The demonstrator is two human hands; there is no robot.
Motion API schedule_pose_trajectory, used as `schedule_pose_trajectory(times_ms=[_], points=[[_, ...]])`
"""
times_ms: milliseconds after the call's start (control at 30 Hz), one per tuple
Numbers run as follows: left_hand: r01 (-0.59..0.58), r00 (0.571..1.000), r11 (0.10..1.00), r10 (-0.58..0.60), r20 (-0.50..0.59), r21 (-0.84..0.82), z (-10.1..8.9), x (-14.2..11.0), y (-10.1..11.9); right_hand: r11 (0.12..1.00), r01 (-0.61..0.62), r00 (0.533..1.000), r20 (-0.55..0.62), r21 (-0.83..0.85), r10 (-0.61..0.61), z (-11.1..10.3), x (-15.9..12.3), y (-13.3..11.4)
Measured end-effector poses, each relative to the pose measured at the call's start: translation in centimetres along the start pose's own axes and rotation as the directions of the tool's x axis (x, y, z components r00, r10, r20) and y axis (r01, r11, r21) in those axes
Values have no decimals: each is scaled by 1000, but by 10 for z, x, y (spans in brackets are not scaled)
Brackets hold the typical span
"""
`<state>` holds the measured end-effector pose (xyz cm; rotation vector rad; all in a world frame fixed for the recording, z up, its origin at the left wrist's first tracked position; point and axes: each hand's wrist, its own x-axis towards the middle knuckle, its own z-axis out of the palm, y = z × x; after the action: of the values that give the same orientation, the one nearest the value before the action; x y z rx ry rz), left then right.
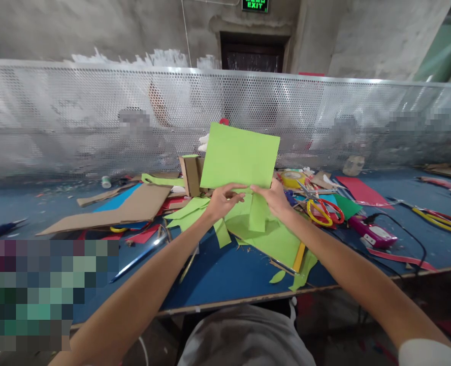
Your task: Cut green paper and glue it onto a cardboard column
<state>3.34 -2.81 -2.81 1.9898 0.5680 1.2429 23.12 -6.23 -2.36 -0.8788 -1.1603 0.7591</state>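
Note:
A light-green rectangular sheet of paper (pixel 240 156) stands upright and slightly tilted in front of me. My left hand (pixel 224 201) is at its lower edge, fingers curled in against the paper. Gripping the lower right corner is my right hand (pixel 275 199), with its thumb on the near side and its other fingers mostly hidden behind the sheet. Below the hands lie green paper scraps (pixel 240 223) and a narrow green strip (pixel 257 213). A brown cardboard box-like piece (pixel 191 175) with a green top stands just left of the sheet.
Scissors with red and yellow handles (pixel 324 212) lie right of my hands, near a purple device (pixel 372 233) with a black cord. Further right is another pair of scissors (pixel 435 216). Cut cardboard (pixel 134 206) covers the left side. A perforated metal panel (pixel 96 117) bounds the table's back.

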Motion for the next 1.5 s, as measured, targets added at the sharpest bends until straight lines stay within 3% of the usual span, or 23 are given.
schedule_pose_trajectory(times_ms=[67, 167, 267, 333, 467, 633, 1167, 1367, 1500], points=[[-2, 1000, 1000, 1, -22, -19, -4, 1, -1, 999, 38, 999, -30, -24, -39, -4, 4, 0], [8, 987, 998, -17, -162, -56, -15, 4, -6, 994, 89, 992, -89, -70, -95, -14, 11, 0], [-16, 942, 995, -18, -336, -99, -28, 10, -15, 989, 85, 989, -112, -122, -99, -25, 18, 0], [-52, 921, 986, -13, -390, -156, -36, 13, -21, 986, 74, 989, -119, -152, -93, -31, 22, 1], [34, 939, 971, -113, -325, -238, -46, 19, -24, 981, 70, 986, -135, -182, -96, -40, 28, 6], [165, 940, 962, -220, -262, -218, -51, 21, -26, 978, 85, 987, -115, -191, -108, -44, 33, 12], [225, 946, 966, -247, -209, -124, -57, 25, -34, 977, 42, 994, -93, -211, -62, -45, 31, 5], [155, 973, 981, -173, -156, -120, -58, 22, -33, 980, 14, 993, -110, -199, -37, -47, 32, 8], [44, 998, 988, -50, -42, -145, -56, 16, -28, 980, 9, 995, -99, -201, -30, -46, 31, 9]])
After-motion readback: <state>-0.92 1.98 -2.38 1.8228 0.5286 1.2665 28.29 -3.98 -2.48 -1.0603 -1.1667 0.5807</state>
